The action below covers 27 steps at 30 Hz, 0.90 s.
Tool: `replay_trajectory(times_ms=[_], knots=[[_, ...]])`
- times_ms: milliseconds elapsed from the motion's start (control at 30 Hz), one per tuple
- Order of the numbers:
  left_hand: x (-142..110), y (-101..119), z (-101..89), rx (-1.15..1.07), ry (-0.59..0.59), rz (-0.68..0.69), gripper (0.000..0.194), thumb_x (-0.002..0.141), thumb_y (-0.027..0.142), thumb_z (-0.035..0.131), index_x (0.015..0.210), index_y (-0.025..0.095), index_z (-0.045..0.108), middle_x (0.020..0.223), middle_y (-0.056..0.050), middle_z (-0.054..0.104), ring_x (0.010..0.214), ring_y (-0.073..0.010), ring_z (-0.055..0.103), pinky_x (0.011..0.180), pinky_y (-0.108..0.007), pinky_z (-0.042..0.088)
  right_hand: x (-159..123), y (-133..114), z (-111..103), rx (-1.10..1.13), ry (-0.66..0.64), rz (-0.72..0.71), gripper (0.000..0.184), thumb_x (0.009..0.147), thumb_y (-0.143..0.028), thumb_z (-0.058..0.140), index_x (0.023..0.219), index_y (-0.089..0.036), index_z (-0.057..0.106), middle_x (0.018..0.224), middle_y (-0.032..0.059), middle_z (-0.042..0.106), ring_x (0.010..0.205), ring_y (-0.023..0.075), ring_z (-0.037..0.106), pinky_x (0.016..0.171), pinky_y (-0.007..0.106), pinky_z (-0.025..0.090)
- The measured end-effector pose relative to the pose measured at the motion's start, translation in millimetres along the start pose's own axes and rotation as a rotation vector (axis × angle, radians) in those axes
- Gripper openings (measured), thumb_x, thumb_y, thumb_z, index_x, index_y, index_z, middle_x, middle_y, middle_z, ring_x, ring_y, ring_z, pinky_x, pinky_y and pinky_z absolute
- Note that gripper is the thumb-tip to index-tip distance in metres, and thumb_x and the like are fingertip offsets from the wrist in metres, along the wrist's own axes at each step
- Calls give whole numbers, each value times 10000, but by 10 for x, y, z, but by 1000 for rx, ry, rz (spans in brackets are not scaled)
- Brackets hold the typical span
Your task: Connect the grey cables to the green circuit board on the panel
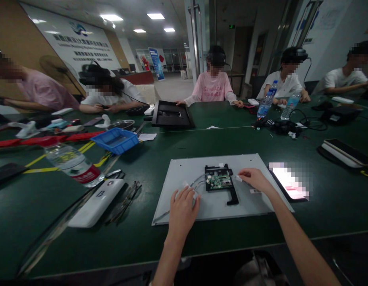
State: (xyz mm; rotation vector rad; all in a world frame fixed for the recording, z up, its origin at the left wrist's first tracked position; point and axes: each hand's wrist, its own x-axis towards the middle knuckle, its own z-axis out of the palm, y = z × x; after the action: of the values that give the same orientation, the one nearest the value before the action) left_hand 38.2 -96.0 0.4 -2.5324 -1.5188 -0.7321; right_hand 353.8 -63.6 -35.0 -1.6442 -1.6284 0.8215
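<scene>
One green circuit board [221, 181] in black bracket [233, 197], lying on pale flat panel [186, 167]; probably light, stiff, fragile, best held by bracket edges. Left hand [183, 206]: loosely curved beside grey cables [198, 178], grip cannot be told. Right hand [255, 179]: fingertips pinching small white strip [239, 178].

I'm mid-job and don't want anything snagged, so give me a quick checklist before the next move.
1. White panel lying on the table: ok.
2. Green circuit board within the black frame: ok.
3. Cable ends seated at the board: cannot tell, too small.
4. Left hand gripping the grey cables: cannot tell, the hand hides part of them.
5. Right hand at the small white piece beside the frame: ok.
6. Phone clear of the panel: cannot tell, it lies right by the edge.
</scene>
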Motion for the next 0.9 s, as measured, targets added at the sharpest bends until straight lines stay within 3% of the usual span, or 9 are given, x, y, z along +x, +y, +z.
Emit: replay_trajectory(times_ms=[133, 300, 567, 900], knots=[[37, -41, -30, -1, 11, -81, 214, 921, 224, 388, 984, 182, 588, 1035, -83, 653, 992, -228, 589, 935, -402, 395, -17, -37, -16, 42, -5, -12, 210, 765, -307, 569, 875, -181, 696, 829, 45, 706, 752, 180, 639, 692, 290, 479], [59, -51, -20, 109, -57, -141, 179, 893, 181, 407, 930, 181, 583, 946, -82, 646, 904, -240, 591, 854, -383, 429, -33, -117, -26, 128, -44, -10, 238, 774, -316, 561, 911, -176, 696, 849, 44, 706, 766, 180, 633, 711, 299, 485], [52, -3, 23, 167, -95, -160, 161, 869, 197, 437, 958, 190, 571, 1023, -84, 647, 965, -253, 595, 968, -446, 357, -35, -151, 31, 149, -116, -31, 257, 768, -352, 570, 901, -175, 702, 872, 47, 710, 806, 190, 638, 732, 300, 488], [98, 25, -28, 157, -127, -181, 138, 859, 190, 449, 928, 195, 569, 1045, -80, 648, 987, -256, 590, 962, -473, 345, -11, -104, 92, 167, -103, -36, 237, 745, -362, 598, 844, -161, 677, 817, 41, 700, 757, 169, 638, 699, 277, 487]])
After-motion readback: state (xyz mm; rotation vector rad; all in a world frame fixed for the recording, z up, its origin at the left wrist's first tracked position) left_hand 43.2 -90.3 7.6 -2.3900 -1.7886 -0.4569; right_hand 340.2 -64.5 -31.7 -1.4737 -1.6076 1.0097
